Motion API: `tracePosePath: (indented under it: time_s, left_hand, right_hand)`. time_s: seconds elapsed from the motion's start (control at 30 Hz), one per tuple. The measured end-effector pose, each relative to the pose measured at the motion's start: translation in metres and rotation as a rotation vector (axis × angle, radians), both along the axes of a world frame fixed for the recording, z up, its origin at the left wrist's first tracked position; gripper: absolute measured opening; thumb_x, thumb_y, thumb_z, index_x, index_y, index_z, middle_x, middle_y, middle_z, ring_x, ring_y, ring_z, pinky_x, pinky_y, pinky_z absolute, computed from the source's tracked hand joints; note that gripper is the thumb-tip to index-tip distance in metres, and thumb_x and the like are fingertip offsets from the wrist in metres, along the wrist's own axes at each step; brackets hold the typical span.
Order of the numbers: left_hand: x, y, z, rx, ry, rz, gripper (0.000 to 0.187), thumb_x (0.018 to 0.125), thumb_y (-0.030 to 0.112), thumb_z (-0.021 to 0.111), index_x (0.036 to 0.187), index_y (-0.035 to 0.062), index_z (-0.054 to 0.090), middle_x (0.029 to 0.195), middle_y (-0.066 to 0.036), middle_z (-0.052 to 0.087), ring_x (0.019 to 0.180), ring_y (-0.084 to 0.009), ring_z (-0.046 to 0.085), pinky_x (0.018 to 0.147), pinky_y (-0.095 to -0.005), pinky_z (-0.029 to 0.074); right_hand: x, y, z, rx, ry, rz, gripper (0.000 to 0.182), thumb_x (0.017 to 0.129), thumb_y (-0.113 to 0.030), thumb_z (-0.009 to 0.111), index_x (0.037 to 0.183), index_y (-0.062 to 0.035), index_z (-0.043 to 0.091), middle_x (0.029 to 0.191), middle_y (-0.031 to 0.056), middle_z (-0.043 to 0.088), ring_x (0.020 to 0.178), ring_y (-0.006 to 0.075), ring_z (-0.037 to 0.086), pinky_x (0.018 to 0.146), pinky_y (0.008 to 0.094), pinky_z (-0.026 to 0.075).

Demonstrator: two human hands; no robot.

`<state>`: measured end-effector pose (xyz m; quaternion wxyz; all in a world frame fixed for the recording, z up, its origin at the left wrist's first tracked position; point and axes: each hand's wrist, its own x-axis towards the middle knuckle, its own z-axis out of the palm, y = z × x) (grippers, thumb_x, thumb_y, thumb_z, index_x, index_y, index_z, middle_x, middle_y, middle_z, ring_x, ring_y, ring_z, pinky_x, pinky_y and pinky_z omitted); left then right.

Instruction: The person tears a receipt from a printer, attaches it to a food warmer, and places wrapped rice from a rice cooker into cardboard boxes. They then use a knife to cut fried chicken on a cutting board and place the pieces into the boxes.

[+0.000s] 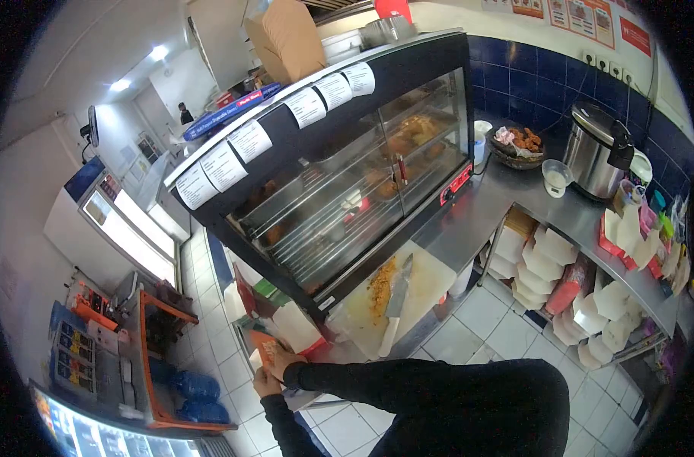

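Observation:
Both of my hands are at the left end of the steel counter, on a small orange printed carton (266,346) with white lettering. My right hand (286,361) is closed on its near side, fingers curled and partly hidden. Just below, my left hand (266,383) grips the lower edge. Beside them stand open red-and-white paper boxes (295,326). To the right, a white cutting board (427,283) carries chopped brown crumbs (382,288) and a broad knife (397,301) with a pale handle.
A glass heated display cabinet (347,183) with food on its racks rises behind the board. Along the right counter are a basket of fried pieces (520,146), a small scale (555,180) and a steel rice cooker (594,152). Stacked white boxes (545,263) fill the shelf below.

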<state>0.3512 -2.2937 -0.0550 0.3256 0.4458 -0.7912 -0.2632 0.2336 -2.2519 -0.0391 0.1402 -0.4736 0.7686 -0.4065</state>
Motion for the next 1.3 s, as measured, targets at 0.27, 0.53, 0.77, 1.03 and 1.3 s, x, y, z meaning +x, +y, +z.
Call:
tracePosePath:
  time_s: [0.27,0.53,0.77,1.03,1.3]
  left_hand:
    - [0.007,-0.010,-0.012,0.026,0.359,0.186,0.017,0.084,0.011,0.056,0.090,-0.0035,0.063,0.070,-0.005,0.060,0.056,-0.0108,0.052,0.047,-0.0251,0.041]
    - [-0.011,0.011,0.054,0.110,0.580,0.133,0.016,0.086,0.012,0.060,0.095,-0.0013,0.063,0.084,-0.006,0.061,0.075,-0.0122,0.053,0.068,-0.0274,0.045]
    - [-0.014,0.104,0.189,-0.160,0.682,0.200,0.026,0.092,0.012,0.051,0.112,-0.0053,0.052,0.089,-0.010,0.061,0.078,-0.0150,0.058,0.070,-0.0272,0.048]
    - [-0.153,0.239,0.151,0.381,0.865,0.114,0.020,0.091,0.021,0.058,0.103,0.0052,0.054,0.089,-0.005,0.061,0.072,-0.0102,0.058,0.054,-0.0208,0.046]
    - [-0.331,0.393,0.068,1.032,0.793,-0.357,0.017,0.093,0.015,0.055,0.107,0.0047,0.053,0.094,-0.007,0.061,0.086,-0.0136,0.061,0.069,-0.0272,0.054]
  right_hand:
    - [-0.044,0.053,0.036,-0.619,0.608,0.083,0.052,0.086,-0.016,0.054,0.136,-0.0153,0.037,0.119,0.0195,0.044,0.099,0.0394,0.057,0.071,0.0491,0.052]
    - [-0.036,0.010,0.001,0.206,0.303,0.297,0.068,0.088,-0.014,0.045,0.147,-0.0157,0.012,0.129,0.0268,0.044,0.065,0.0380,0.065,0.056,0.0443,0.054]
    - [-0.054,0.077,0.087,-0.435,-0.086,0.365,0.119,0.062,-0.010,0.077,0.147,-0.0097,-0.007,0.150,0.0243,0.013,0.132,0.0397,0.032,0.105,0.0434,0.035]
    - [-0.162,0.261,0.079,-0.517,-0.741,0.099,0.100,0.065,-0.001,0.075,0.146,-0.0064,0.015,0.142,0.0143,0.032,0.126,0.0245,0.041,0.096,0.0363,0.043]
    - [-0.301,0.464,-0.010,-0.656,-0.687,-0.641,0.053,0.081,-0.011,0.064,0.128,-0.0030,0.042,0.123,0.0116,0.051,0.107,0.0230,0.055,0.081,0.0324,0.051]
